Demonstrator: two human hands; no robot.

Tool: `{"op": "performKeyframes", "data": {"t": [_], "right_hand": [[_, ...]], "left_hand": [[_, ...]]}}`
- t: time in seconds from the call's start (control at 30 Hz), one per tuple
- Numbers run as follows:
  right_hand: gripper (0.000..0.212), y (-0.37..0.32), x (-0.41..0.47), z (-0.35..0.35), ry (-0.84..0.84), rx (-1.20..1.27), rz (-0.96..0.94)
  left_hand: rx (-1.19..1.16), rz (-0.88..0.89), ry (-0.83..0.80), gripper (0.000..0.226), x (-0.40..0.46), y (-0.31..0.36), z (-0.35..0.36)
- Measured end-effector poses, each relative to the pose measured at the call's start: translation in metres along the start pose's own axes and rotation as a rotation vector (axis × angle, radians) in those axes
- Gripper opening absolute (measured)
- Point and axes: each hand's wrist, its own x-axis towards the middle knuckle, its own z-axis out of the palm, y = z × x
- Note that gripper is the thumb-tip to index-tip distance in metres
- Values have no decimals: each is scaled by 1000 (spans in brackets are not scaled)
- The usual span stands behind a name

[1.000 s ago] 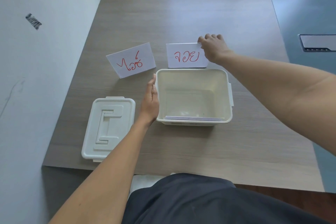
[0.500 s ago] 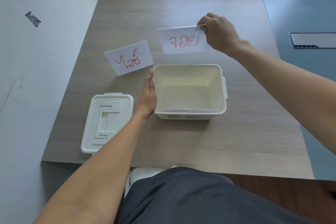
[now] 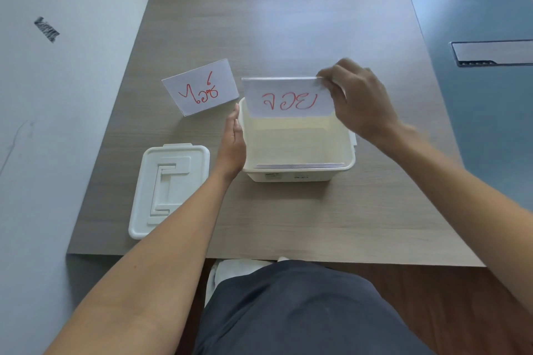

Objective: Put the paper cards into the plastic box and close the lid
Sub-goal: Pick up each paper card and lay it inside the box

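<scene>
An open cream plastic box [image 3: 300, 174] stands on the wooden table, with cards lying flat inside against its near wall. My right hand [image 3: 360, 101] pinches a white paper card [image 3: 288, 98] with red writing by its top right corner, holding it upright over the box's far rim. My left hand [image 3: 232, 144] rests flat against the box's left wall, fingers straight. A second white card [image 3: 200, 91] with red writing lies on the table left of the box's far corner. The white lid [image 3: 168, 187] lies flat to the left of the box.
The table [image 3: 288, 23] butts against a pale wall on the left. Its near edge runs just in front of my dark-clothed lap. Blue floor with a metal floor plate [image 3: 494, 52] lies to the right.
My right hand lifted the card off the table behind the box, raised it, then brought it down and nearer over the box's far rim. My left hand stayed against the box.
</scene>
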Motion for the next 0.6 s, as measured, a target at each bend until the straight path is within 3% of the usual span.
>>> {"op": "performKeyframes", "data": {"t": [0.17,0.43,0.6], "right_hand": [[19,0,-44,25,-90,-7,22],[30,6,-101,52,-336,6,94],[23,10,-92,48,-301,169,86]], "left_hand": [[-2,-22,-6,46,1,-1,0],[-6,-11,11,46,1,0,0],[-8,-5,20,46,2,-2,1]]}}
